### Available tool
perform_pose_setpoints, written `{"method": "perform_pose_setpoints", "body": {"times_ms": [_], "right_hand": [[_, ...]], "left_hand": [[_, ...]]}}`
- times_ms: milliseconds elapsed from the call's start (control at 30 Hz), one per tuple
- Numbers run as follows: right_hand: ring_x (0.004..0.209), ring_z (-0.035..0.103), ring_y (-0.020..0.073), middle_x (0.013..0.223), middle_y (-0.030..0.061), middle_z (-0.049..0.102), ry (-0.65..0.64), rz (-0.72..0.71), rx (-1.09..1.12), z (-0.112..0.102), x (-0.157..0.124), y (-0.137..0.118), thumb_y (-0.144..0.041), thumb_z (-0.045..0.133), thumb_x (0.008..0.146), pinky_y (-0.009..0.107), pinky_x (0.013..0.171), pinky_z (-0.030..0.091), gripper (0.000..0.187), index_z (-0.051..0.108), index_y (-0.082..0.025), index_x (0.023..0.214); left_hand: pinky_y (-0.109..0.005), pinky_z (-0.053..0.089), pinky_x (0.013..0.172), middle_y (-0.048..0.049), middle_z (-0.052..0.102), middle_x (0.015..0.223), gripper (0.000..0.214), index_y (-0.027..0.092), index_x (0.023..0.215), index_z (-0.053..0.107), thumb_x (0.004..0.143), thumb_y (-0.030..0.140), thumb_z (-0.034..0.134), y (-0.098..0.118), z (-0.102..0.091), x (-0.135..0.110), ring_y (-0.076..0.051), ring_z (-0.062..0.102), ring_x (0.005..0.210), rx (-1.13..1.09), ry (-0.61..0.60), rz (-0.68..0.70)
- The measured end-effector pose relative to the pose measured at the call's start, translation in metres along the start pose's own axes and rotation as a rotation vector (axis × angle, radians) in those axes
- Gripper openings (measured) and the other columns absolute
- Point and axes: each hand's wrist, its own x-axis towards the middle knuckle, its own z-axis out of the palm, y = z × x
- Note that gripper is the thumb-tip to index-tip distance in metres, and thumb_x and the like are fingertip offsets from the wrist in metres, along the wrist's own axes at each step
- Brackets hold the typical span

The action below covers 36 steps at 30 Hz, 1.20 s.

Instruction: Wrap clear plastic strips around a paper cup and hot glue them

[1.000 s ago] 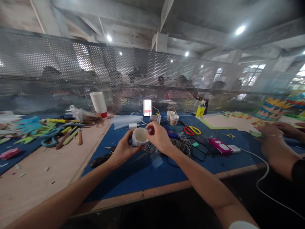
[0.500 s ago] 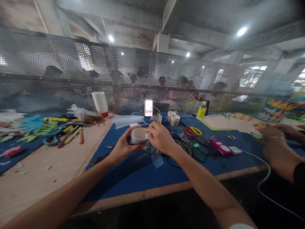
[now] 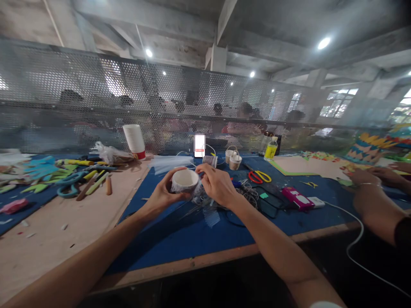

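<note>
My left hand [image 3: 163,194] is wrapped round a small white paper cup [image 3: 184,180] held just above the blue mat [image 3: 180,239], with thin clear mesh hanging about the cup. My right hand [image 3: 217,186] sits at the cup's right side, fingers pinched on the clear mesh [image 3: 199,192] near the rim. A tangle of twine [image 3: 248,194] lies on the mat just right of my right hand. A strip of clear mesh [image 3: 212,216] lies below the hands.
Red and yellow scissors [image 3: 259,176], a pink phone [image 3: 296,196], two small cup baskets [image 3: 233,160], a twine spool [image 3: 209,161] and a yellow bottle [image 3: 270,149] lie further back. A cup stack [image 3: 135,140] and coloured tools [image 3: 73,177] are left. Another person's hands [image 3: 369,188] work at right.
The cup has tilted and lifted slightly in my left hand, and my right hand has shifted down along its right side with the mesh.
</note>
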Motion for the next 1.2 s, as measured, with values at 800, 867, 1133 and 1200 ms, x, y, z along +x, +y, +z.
{"method": "perform_pose_setpoints", "body": {"times_ms": [800,867,1133,1200], "right_hand": [[0.088,0.062,0.0169,0.100,0.0051,0.064,0.045,0.173,0.218,0.021,0.004,0.009,-0.018,0.062,0.084,0.030,0.081,0.050,0.024,0.061,-0.019,0.108],[0.101,0.059,0.0193,0.107,0.0079,0.062,0.173,0.066,0.158,0.017,0.003,0.002,-0.022,0.059,0.091,0.034,0.094,0.047,0.020,0.062,-0.018,0.111],[0.109,0.053,0.0236,0.107,0.0063,0.066,0.132,-0.066,-0.054,0.024,-0.005,-0.026,-0.041,0.064,0.095,0.040,0.095,0.040,0.024,0.069,-0.022,0.109],[0.107,0.053,0.0231,0.105,0.0060,0.067,0.117,-0.071,-0.074,0.030,-0.006,-0.028,-0.043,0.063,0.095,0.040,0.094,0.039,0.024,0.070,-0.021,0.103]], "left_hand": [[-0.038,0.051,0.098,-0.0092,0.065,0.126,0.077,0.023,0.137,0.050,0.069,0.031,0.085,-0.010,0.007,-0.004,-0.025,0.064,0.113,0.083,-0.023,0.110],[-0.036,0.053,0.094,-0.0087,0.065,0.125,0.077,0.024,0.138,0.049,0.069,0.032,0.084,-0.011,0.006,-0.003,-0.025,0.064,0.111,0.096,0.014,0.107],[-0.037,0.053,0.096,-0.0099,0.059,0.136,0.063,0.024,0.137,0.050,0.079,0.025,0.075,-0.013,0.011,-0.007,-0.026,0.060,0.120,0.361,0.097,0.305],[-0.040,0.050,0.101,-0.0110,0.059,0.135,0.063,0.024,0.138,0.050,0.079,0.021,0.073,-0.012,0.013,-0.008,-0.028,0.058,0.123,0.421,0.087,0.364]]}}
